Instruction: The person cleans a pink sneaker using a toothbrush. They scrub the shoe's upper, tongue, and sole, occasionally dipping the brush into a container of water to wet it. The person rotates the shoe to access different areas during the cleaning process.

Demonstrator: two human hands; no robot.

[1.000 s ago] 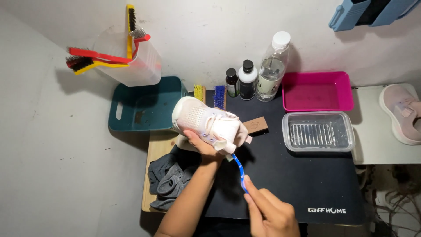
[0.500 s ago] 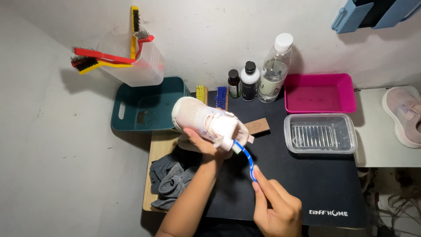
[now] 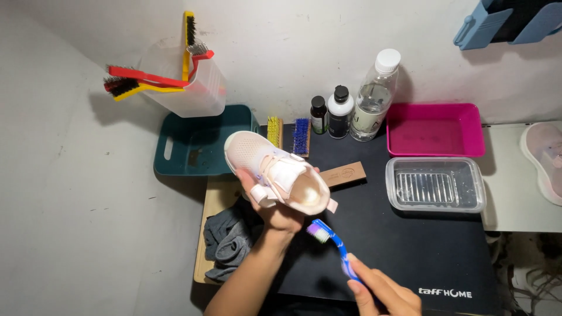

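My left hand [image 3: 274, 212] grips a pale pink and white sneaker [image 3: 275, 171] from below, holding it above the black mat [image 3: 410, 251] with its opening turned up toward me. My right hand [image 3: 380, 292], low at the frame's bottom edge, holds a blue toothbrush [image 3: 333, 244] by the handle. The brush's bristled head sits just below the sneaker's heel, a short gap away from it.
A grey cloth [image 3: 228, 241] lies left of the mat. A teal bin [image 3: 199, 140], two small brushes [image 3: 288, 136], three bottles [image 3: 351, 108], a pink tray [image 3: 436, 129], a clear container [image 3: 436, 184], a wooden brush [image 3: 345, 174] and a second sneaker [image 3: 544, 158] surround it.
My left hand has turned the sneaker so its opening faces up. The toothbrush head has come off the heel and now sits slightly lower, with my right hand further down.
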